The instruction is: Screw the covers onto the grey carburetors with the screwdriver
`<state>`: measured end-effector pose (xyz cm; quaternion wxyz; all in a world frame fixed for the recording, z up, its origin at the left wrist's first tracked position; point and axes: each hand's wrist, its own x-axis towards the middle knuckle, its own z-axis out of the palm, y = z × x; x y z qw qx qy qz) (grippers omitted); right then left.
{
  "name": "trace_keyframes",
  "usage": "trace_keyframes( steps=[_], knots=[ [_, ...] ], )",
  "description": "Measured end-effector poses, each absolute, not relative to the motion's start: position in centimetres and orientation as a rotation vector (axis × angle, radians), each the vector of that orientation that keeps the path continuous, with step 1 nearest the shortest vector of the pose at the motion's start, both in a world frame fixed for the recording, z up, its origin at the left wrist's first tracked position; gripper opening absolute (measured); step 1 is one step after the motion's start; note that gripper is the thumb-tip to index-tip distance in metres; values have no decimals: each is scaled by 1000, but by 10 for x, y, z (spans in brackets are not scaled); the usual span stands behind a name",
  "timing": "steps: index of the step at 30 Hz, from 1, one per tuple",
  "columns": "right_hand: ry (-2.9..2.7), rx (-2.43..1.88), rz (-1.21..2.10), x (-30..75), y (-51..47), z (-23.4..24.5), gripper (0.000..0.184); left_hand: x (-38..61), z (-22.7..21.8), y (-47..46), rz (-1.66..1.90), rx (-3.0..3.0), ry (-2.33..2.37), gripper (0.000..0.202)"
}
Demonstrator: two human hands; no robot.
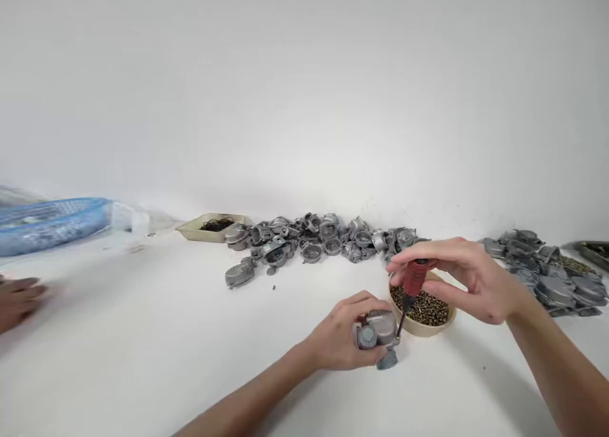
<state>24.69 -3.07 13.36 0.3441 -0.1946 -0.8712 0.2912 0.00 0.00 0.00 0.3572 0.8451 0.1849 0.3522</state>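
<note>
My left hand is closed round a small grey metal casting that rests on the white table. My right hand pinches the red handle of a screwdriver. Its dark shaft slants down to the right side of the casting. Just behind the screwdriver stands a round beige bowl holding small dark screws.
A heap of grey metal castings lies along the back of the table, another pile at the right. A beige tray with dark parts sits back left beside a blue basket. Another person's hand rests at the left edge.
</note>
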Motion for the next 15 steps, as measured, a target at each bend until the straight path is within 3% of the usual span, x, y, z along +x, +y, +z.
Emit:
trace_keyframes(
  steps=[6,11,15],
  knots=[
    [-2298,-543,299,242,-26,132,32,1,-4,1,941,2188,449,52],
    [-2308,-489,546,240,-30,133,43,1,-5,1,918,2199,488,51],
    [-2262,-464,396,241,-25,130,37,0,-3,1,900,2201,488,52]
  ],
)
